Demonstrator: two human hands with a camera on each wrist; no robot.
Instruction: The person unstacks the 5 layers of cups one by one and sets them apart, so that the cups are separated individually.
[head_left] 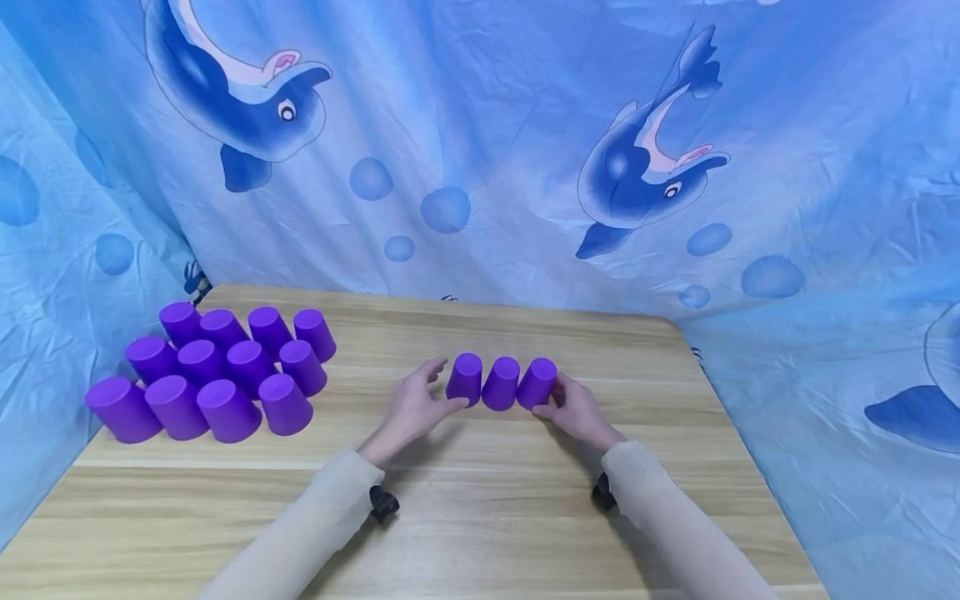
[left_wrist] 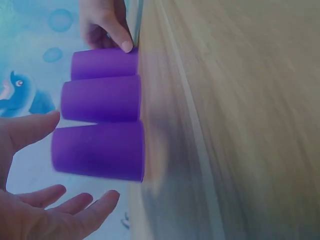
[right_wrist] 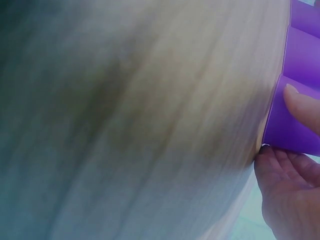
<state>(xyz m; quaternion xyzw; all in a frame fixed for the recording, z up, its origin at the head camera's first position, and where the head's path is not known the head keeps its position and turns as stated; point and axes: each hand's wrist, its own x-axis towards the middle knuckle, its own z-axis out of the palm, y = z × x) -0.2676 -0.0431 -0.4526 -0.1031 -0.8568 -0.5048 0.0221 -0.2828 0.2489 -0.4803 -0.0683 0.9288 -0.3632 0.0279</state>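
Observation:
Three purple cups stand upside down in a row near the middle of the table: a left cup [head_left: 465,379], a middle cup [head_left: 501,384] and a right cup [head_left: 537,384]. My left hand [head_left: 416,408] is beside the left cup, thumb and fingers spread apart. In the left wrist view a gap shows between the left hand's fingers [left_wrist: 102,207] and that cup [left_wrist: 100,152]. My right hand [head_left: 576,408] holds the right cup by its outer side. The right wrist view shows the thumb [right_wrist: 302,107] against this cup [right_wrist: 287,127], with the other fingers along its side.
Several more upside-down purple cups [head_left: 228,411] stand in three rows on the table's left side. The wooden table [head_left: 480,517] reaches back to a blue curtain [head_left: 487,100] printed with dolphins and bubbles. A black wrist strap [head_left: 384,503] shows at the left sleeve.

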